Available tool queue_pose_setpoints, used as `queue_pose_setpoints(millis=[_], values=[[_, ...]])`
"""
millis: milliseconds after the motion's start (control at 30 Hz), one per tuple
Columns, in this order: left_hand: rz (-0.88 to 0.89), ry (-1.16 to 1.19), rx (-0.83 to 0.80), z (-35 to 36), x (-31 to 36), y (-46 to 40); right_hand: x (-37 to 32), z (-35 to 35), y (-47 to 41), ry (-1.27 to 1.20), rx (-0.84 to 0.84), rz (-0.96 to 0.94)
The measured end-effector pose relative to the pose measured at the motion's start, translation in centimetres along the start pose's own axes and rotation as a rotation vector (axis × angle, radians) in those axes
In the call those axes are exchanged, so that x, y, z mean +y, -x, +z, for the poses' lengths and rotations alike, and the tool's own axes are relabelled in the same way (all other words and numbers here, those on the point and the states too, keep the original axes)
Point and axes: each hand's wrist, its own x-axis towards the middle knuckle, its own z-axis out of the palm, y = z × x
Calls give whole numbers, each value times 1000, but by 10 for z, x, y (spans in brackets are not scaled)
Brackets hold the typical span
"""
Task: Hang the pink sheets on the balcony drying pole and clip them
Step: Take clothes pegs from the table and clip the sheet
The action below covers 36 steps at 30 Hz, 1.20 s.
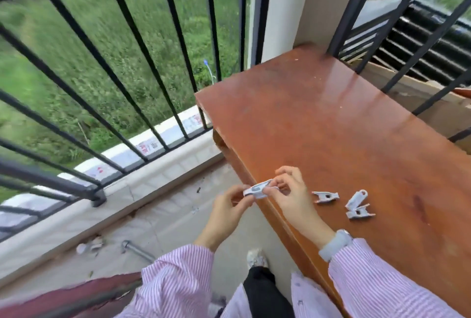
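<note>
Both hands hold one pale grey clothes clip (pixel 257 189) just off the near left edge of the brown wooden table (pixel 331 118). My left hand (pixel 229 208) pinches its left end and my right hand (pixel 290 195) pinches its right end. Three more grey clips lie on the table to the right: one (pixel 325 196) close to my right hand, and a pair (pixel 357 205) lying together. A dark pink cloth (pixel 51 300) shows at the bottom left corner, over a dark bar. No drying pole can be made out.
A black metal balcony railing (pixel 107 67) runs along the left above a pale tiled ledge (pixel 142 180), with grass far below. A metal hook (pixel 137 250) and small debris lie on the floor. A black louvred grille (pixel 418 44) and cardboard sit behind the table.
</note>
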Motion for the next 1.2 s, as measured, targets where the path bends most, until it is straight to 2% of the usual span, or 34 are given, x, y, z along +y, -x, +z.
queue_pose_setpoints(millis=[233, 333, 467, 633, 700, 833, 1000, 1200], values=[[88, -160, 583, -119, 2, 103, -86, 112, 21, -208, -435, -240], [80, -287, 850, -147, -1, 147, -113, 157, 30, -214, -611, -287], [22, -287, 1204, -165, 5, 195, -150, 206, 39, -244, -782, -364], [-49, -335, 1710, -171, 30, 230, -208, 255, 42, -319, -1025, -258], [-54, -374, 1868, -181, 44, 233, -233, 265, 43, -334, -1094, -288], [-135, -382, 1991, -204, 70, 229, -276, 275, 40, -353, -1165, -513], [-204, -602, 2112, -214, 87, 223, -316, 276, 30, -294, -1321, -874], [-279, -678, 2147, -224, 105, 220, -346, 273, 29, -308, -1424, -990]])
